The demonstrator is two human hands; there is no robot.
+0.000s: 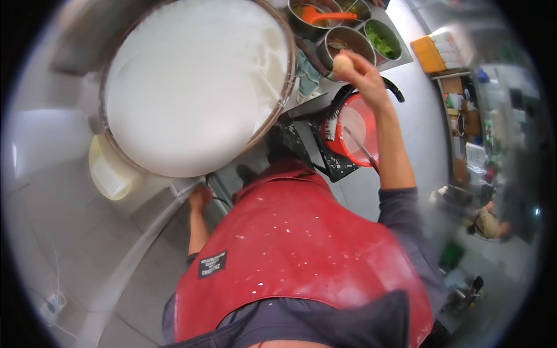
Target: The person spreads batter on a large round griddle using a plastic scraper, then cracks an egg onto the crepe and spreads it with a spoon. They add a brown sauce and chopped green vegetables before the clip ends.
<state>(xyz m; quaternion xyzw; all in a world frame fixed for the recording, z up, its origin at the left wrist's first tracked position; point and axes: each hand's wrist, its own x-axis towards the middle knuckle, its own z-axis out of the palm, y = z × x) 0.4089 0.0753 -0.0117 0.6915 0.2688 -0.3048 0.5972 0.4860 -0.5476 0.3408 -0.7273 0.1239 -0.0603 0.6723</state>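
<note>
My right hand (366,78) is raised at the upper right, its fingers closed round a pale egg (343,63). It is over the near side of a metal pot (355,37) that has reddish contents. My left hand (200,197) hangs low by the near edge of a big round pan (288,49), beside a pale bar and a dark cable. Its fingers are blurred and partly hidden, so what they touch does not show. The pan's surface is covered in white, with a few streaks at its right.
Beyond the pot are a pot with an orange ladle (313,15) and a pot of chopped greens (380,40). A red bucket (339,148) with pale liquid and a ladle stands at right. A yellowish container (110,168) is at left. Another person (487,223) is far right.
</note>
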